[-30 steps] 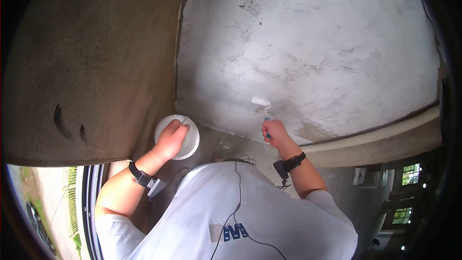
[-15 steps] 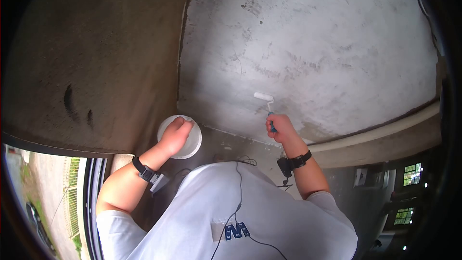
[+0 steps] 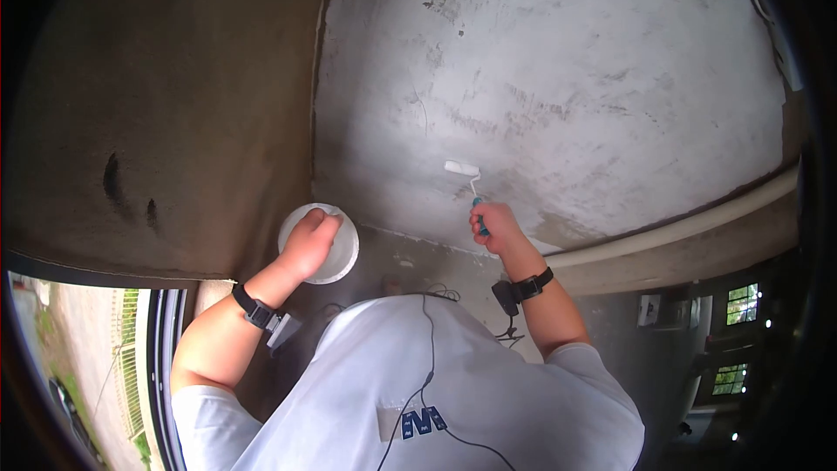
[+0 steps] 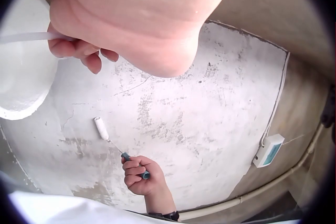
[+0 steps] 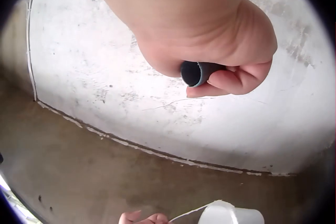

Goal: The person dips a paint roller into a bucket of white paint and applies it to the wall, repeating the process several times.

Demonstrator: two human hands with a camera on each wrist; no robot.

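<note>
My right hand [image 3: 497, 227] grips the blue handle of a small paint roller [image 3: 462, 167], whose white sleeve lies at the lower part of the white-coated wall [image 3: 558, 61]. In the right wrist view the handle's dark hollow end [image 5: 191, 74] pokes out of the curled fingers. My left hand [image 3: 309, 242] holds a white bucket [image 3: 344, 253] by its thin bail handle [image 4: 29, 37], off to the left of the roller. The hand and forearm cover part of the bucket's mouth, and its contents are hidden.
A bare brown wall [image 3: 174, 122] meets the white one at a corner on the left. A pale pipe [image 3: 680, 240] runs along the white wall's edge at right. A small white box [image 4: 269, 150] with a cable hangs there. Black cords [image 3: 432, 331] trail over the shirt.
The right hand and the roller have moved slightly up the wall. The left hand keeps its hold on the bucket. The whole head view has shifted a little.
</note>
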